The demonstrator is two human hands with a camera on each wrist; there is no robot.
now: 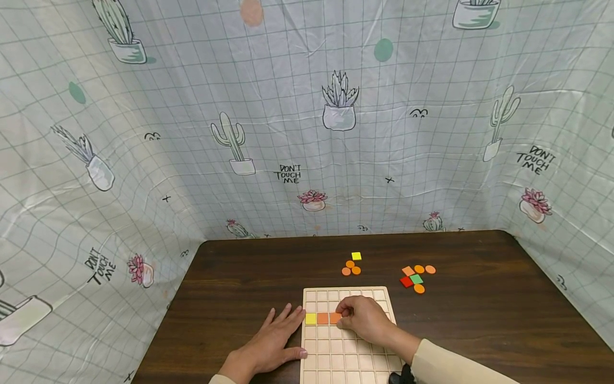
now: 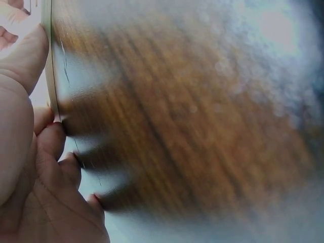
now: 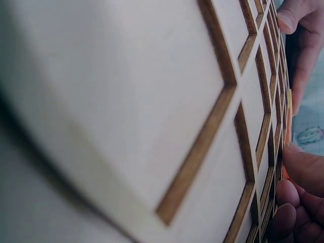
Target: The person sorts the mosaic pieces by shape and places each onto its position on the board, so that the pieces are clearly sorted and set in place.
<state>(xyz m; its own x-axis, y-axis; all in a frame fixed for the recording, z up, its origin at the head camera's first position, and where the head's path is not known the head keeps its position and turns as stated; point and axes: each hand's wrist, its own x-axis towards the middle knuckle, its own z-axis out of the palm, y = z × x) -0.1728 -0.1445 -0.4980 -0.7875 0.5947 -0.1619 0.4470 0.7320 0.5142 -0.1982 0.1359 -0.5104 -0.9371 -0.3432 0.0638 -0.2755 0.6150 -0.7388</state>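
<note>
A pale wooden grid board [image 1: 331,362] lies on the table in the head view. In one row sit a yellow square tile [image 1: 310,319], an orange square tile [image 1: 323,318] and a second orange square tile [image 1: 334,318] beside it. My right hand [image 1: 366,321] is over the board, pinching the second orange tile at its right side with thumb and fingertips. My left hand [image 1: 269,344] lies with fingers spread, fingertips and thumb [image 2: 30,58] at the board's left edge. The right wrist view shows the grid cells close up and the right thumb [image 3: 306,169] by an orange sliver.
Behind the board lie a yellow square [image 1: 356,256] and several orange round pieces [image 1: 350,264]. Farther right is a group with a red square [image 1: 406,281], a green square [image 1: 416,279] and orange pieces [image 1: 419,288]. A patterned cloth [image 1: 307,133] surrounds the dark wooden table [image 1: 249,288].
</note>
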